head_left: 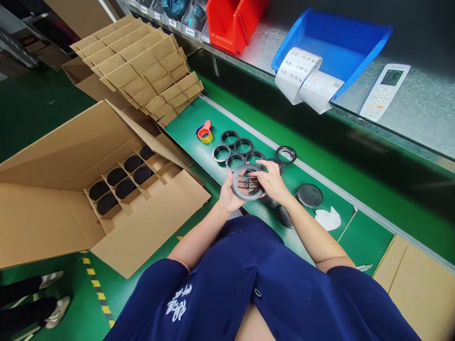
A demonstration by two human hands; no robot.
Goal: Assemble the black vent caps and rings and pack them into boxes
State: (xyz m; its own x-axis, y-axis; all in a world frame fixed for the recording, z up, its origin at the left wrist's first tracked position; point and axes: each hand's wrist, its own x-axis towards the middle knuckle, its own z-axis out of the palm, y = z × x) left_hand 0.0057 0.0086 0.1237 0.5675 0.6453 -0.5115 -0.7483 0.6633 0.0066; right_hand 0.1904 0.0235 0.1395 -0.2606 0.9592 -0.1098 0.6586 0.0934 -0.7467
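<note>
Grey ring (235,184) faces upward, bars (248,182) running left-to-right.

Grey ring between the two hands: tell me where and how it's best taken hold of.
I'd pinch the outer rim of the grey ring at its near edge, coming from the wearer's body side. That stretch looks bare, broad and smoothly curved, while the left grip has the left edge and the right grip reaches over the far right. Avoid the crossbars; they look thin, likely weaker.

Navy shirt (220,284) (2 short sleeves (145,289)), white lettering (177,303)
</note>
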